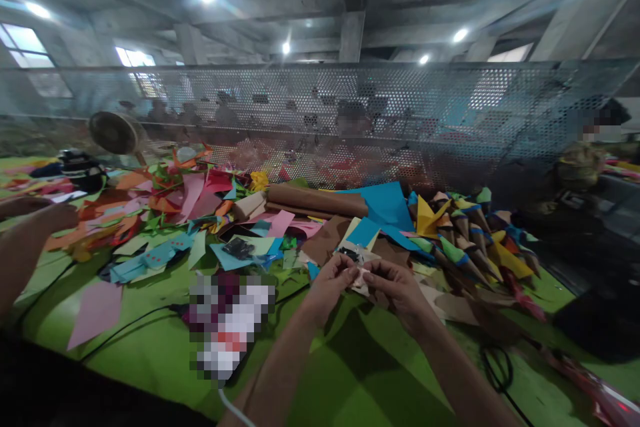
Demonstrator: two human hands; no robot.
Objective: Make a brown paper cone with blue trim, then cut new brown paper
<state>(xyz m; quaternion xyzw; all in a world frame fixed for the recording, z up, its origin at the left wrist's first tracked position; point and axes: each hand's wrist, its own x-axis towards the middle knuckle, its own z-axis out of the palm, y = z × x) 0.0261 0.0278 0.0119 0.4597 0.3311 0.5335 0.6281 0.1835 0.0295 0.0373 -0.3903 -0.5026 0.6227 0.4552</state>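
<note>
Over the green tabletop [160,363], the person's left hand [327,285] and right hand [397,285] both pinch a small pale piece [361,276], each grip closed at the fingertips. From that piece, a brown roll [317,200] lies at eleven o'clock, a blue sheet [387,205] at one, paper cones [470,240] at two.

Scrap [360,278] btw my L hand [327,282] & R hand [397,288]; paper cones [463,235] on tbl [360,377], R side; mesh screen [280,110] bhd.
</note>
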